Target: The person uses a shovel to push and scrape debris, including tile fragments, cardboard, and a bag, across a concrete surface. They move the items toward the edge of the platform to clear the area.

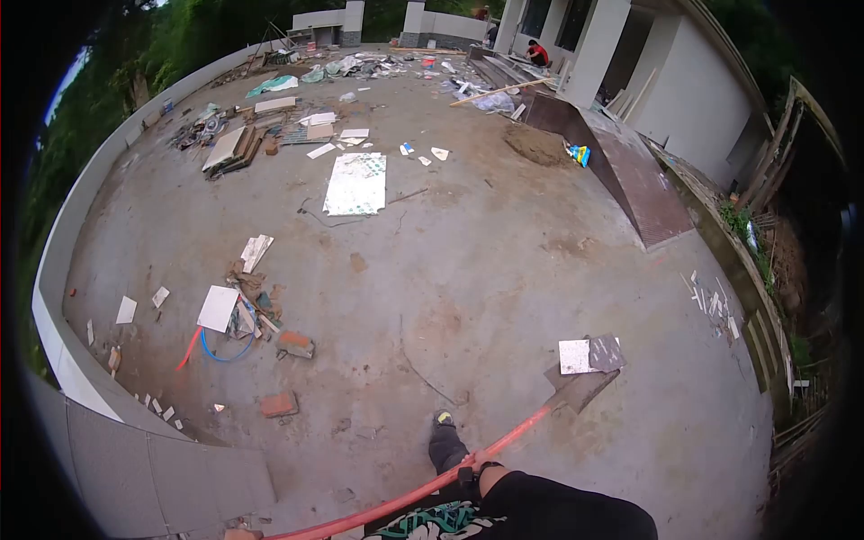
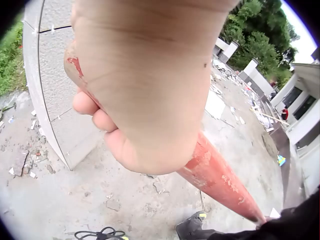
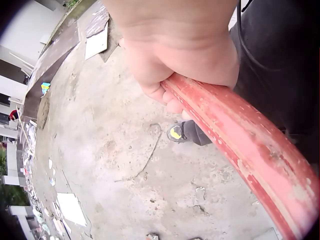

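Red shovel handle (image 1: pixel 387 506), gripped by the left hand (image 2: pixel 145 95) and, farther forward, the right hand (image 3: pixel 182 52). Toward the right edge of the paving (image 1: pixel 670 405), the blade (image 1: pixel 581 391) appears to bear a white slab (image 1: pixel 573 357) and an overlapping grey slab (image 1: pixel 607 354); keeping it level should prevent sliding.

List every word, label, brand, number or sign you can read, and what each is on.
No legible text anywhere.
Red shovel handle: scuffs and stains, no lettering visible.
White panel: greenish marks, too small to read.
Blue-and-yellow bag: any print is too small to read.
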The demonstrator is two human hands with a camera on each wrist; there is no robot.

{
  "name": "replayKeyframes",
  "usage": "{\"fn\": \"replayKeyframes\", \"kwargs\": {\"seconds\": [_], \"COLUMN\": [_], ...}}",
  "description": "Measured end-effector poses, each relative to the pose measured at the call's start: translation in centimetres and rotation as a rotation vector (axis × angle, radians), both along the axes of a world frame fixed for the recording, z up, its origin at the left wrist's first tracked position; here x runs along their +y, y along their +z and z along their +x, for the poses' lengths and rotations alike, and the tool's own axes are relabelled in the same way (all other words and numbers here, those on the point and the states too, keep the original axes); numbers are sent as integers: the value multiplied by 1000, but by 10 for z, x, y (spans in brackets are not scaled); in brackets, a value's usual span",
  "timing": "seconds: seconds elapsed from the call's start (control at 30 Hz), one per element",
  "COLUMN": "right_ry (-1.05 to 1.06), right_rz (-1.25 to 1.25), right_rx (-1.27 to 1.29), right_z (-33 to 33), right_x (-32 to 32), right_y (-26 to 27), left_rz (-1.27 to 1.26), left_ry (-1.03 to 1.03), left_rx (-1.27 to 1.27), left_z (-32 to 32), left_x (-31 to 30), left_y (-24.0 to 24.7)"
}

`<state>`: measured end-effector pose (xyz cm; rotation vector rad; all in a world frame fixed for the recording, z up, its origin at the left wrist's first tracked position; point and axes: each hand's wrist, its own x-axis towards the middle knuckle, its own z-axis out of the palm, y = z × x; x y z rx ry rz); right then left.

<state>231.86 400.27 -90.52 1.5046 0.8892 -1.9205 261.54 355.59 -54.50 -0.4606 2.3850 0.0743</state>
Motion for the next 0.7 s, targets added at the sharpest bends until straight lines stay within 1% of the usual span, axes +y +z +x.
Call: {"fn": "replayKeyframes", "kwargs": {"seconds": [0.03, 0.07, 0.1, 0.17, 0.23, 0.27, 0.3, 0.33, 0.4, 0.47, 0.5, 0.53, 0.6, 0.63, 0.67, 0.7], "right_ry": [13, 42, 72, 48, 163, 184, 200, 234, 144, 213, 247, 238, 255, 257, 368, 390], "right_rz": [-28, -20, -28, -62, -88, -127, -157, -142, -77, -41, -32, -50, -15, 4, -47, -35], "right_rx": [-6, 18, 32, 43, 128, 137, 147, 132, 135, 142, 155, 191, 174, 176, 280, 267], "right_z": [-22, -62, -94, -160, -221, -242, -273, -302, -363, -428, -453, -485, -543, -585, -614, -639], "right_x": [7, 9, -1, -15, -32, -38, -50, -67, -103, -139, -160, -179, -220, -250, -274, -298], "right_y": [-28, -16, -7, 6, 19, 18, 26, 34, 44, 52, 51, 36, 15, 15, 17, 31], "left_rz": [-28, -43, -87, -115, -147, -160, -173, -171, -165, -155, -176, -189, -156, -143, -141, -122], "left_ry": [-137, -266, -84, -61, -82, -75, -79, -78, -71, -37, -39, -43, -38, -45, -41, -46], "left_rx": [-31, -48, -235, -173, -132, -103, -80, -51, 9, 37, 31, 19, 12, 22, 35, 31], "left_z": [-1, -25, -74, -141, -208, -224, -250, -272, -322, -381, -406, -439, -496, -532, -563, -590], "left_x": [-5, -22, -12, -22, -39, -42, -57, -76, -114, -156, -169, -195, -254, -288, -322, -349], "left_y": [-35, -53, -27, -4, 19, 26, 34, 33, 22, 9, 6, 2, -4, -2, 6, 16]}}
